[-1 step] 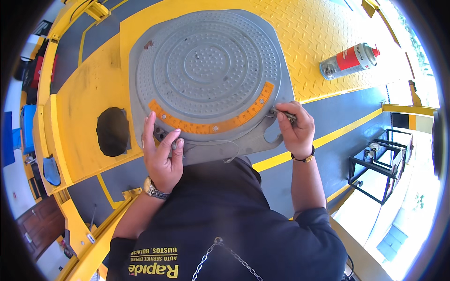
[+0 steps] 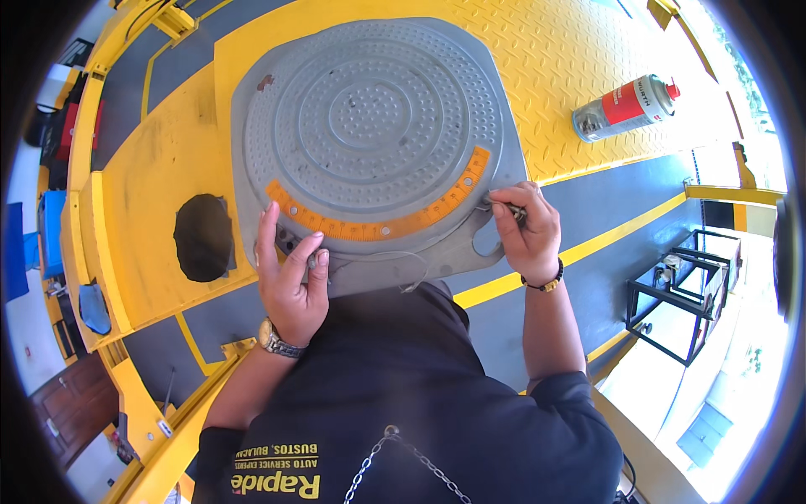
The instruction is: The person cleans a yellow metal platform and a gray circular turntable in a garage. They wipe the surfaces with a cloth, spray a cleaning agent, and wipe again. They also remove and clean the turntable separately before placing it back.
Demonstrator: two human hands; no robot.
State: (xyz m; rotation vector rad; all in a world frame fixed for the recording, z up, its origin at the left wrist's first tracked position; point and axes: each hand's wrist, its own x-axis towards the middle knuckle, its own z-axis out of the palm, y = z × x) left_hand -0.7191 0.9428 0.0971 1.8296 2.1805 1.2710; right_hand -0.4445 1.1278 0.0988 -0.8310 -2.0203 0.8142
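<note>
Floor (image 2: 604, 203) borders yellow platform (image 2: 554, 76) and turntable (image 2: 369, 126), left hand (image 2: 290, 284) splayed, right hand (image 2: 531, 231) pinching hardware (image 2: 519, 214).

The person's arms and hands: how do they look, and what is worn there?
The left hand and right hand are ungloved. On the left is a wristwatch with a golden case; on the right, a dark bracelet with a golden piece. The dark sleeves are short.

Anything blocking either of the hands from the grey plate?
Nothing visible. The left hand is at the near left edge of the grey plate, beside the orange scale; the right hand pinches a small dark piece by its near right corner. The spray can lies clear, off to the right.
</note>
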